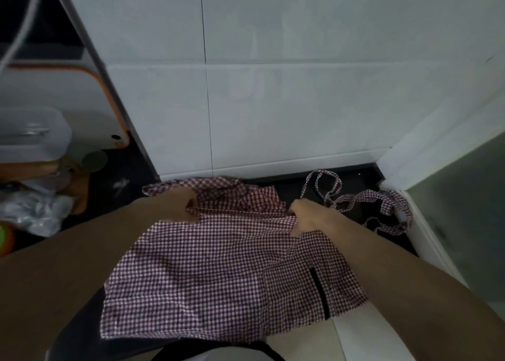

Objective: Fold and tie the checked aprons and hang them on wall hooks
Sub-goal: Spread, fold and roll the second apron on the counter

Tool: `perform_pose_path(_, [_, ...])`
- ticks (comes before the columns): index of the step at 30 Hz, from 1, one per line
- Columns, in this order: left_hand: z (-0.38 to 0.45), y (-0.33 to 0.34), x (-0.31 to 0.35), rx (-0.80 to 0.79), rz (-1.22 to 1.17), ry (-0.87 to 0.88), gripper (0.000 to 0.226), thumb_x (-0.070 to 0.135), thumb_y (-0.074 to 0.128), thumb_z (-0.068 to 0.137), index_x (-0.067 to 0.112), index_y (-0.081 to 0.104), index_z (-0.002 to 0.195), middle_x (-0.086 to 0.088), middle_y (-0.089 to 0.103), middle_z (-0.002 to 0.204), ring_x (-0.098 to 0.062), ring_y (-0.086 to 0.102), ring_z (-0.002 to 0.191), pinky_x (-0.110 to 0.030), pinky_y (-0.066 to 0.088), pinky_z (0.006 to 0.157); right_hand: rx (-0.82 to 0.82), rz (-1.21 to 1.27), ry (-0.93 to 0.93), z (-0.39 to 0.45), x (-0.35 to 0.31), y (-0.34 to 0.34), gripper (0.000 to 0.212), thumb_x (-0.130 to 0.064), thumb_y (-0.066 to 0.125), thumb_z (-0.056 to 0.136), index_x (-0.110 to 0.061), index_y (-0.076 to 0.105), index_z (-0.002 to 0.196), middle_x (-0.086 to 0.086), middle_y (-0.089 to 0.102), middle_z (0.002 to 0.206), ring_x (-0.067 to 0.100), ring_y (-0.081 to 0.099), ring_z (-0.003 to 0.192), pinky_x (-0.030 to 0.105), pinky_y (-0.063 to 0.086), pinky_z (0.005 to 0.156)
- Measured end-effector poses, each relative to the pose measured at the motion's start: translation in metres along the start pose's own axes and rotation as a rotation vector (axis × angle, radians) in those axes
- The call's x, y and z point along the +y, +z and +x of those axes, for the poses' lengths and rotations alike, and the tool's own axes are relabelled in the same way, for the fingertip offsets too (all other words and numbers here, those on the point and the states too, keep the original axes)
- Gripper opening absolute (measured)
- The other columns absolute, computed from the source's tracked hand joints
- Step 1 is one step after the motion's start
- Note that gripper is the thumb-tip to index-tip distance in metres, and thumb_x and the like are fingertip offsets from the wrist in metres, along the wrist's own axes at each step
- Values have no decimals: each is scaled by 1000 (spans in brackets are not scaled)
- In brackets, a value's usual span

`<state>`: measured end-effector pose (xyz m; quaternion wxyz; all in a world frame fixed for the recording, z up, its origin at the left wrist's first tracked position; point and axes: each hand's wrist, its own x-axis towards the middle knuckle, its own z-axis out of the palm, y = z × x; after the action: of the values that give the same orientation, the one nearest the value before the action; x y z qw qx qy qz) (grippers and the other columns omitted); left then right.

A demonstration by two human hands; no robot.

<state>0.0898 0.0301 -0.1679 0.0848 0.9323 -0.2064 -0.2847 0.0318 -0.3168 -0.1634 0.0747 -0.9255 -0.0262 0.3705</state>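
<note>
Both hands grip crumpled gingham apron (218, 273); straps (382, 204) trailing.

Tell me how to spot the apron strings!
Find the white tiled wall and look down to the dark counter at its foot. Right of the right hand, the strings lie in thin checked loops, unlike the wide apron.

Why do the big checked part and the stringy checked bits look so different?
The apron's body is a wide sheet; the ties are thin strips. The body is gripped by the left hand and right hand; the ties lie loose and looped. Both share the red-and-white check.
</note>
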Motion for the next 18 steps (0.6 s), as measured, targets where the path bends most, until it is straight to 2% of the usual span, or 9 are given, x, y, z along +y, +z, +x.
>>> perform_pose_path(2, [-8, -1, -7, -152, 54, -66, 62, 41, 81, 76, 21, 56, 129, 2, 60, 125, -18, 57, 111, -30, 43, 101, 1, 0, 46, -5, 9, 6, 48, -30, 77, 78, -12, 64, 121, 6, 67, 115, 20, 64, 96, 35, 53, 92])
perform_pose_path(4, [-17, 1, -10, -168, 85, -107, 70, 35, 82, 76, 20, 52, 138, -2, 58, 134, -22, 56, 121, -32, 40, 107, 26, 6, 49, -10, 14, 10, 41, -28, 72, 83, -12, 64, 120, 6, 67, 114, 20, 64, 96, 36, 53, 92])
perform_pose_path(7, [-27, 3, -6, 20, 79, -148, 48, 34, 72, 83, 23, 60, 128, -5, 61, 130, -24, 58, 117, -34, 46, 101, 58, -10, 5, -18, 16, 12, 25, -20, 63, 89, -11, 67, 111, 7, 68, 110, 21, 65, 93, 35, 53, 87])
perform_pose_path(10, [-36, -3, 5, 206, 122, -213, 22, 33, 59, 92, 24, 66, 110, -6, 66, 117, -28, 62, 107, -37, 52, 89, 244, -61, 0, -24, 21, 3, 14, -14, 55, 94, -13, 67, 101, 7, 68, 104, 21, 63, 86, 33, 49, 76])
perform_pose_path(12, [-40, -7, 12, 302, 103, -280, 20, 33, 52, 95, 23, 66, 105, -8, 68, 111, -31, 64, 102, -38, 51, 83, 417, -73, 18, -29, 23, -6, 15, -9, 51, 94, -13, 65, 100, 8, 67, 103, 23, 60, 85, 31, 44, 72])
perform_pose_path(14, [-47, -10, 19, 398, 94, -321, 21, 30, 49, 97, 21, 66, 104, -9, 69, 108, -32, 65, 98, -37, 47, 79, 546, -64, 14, -32, 23, -12, 17, -8, 49, 94, -10, 64, 101, 10, 66, 106, 28, 62, 92, 31, 40, 73])
perform_pose_path(16, [-54, -7, 23, 488, 99, -301, 20, 27, 48, 98, 18, 66, 103, -10, 70, 105, -33, 65, 96, -39, 47, 79, 627, -53, -13, -35, 23, -12, 16, -9, 49, 94, -8, 64, 99, 11, 66, 105, 29, 62, 94, 31, 36, 71])
perform_pose_path(18, [-66, -1, 27, 576, 88, -233, 21, 24, 49, 97, 15, 68, 102, -14, 70, 104, -36, 66, 96, -40, 48, 80, 679, -57, -64, -38, 23, -6, 12, -7, 49, 94, -9, 61, 93, 9, 64, 98, 27, 60, 87, 30, 32, 69])
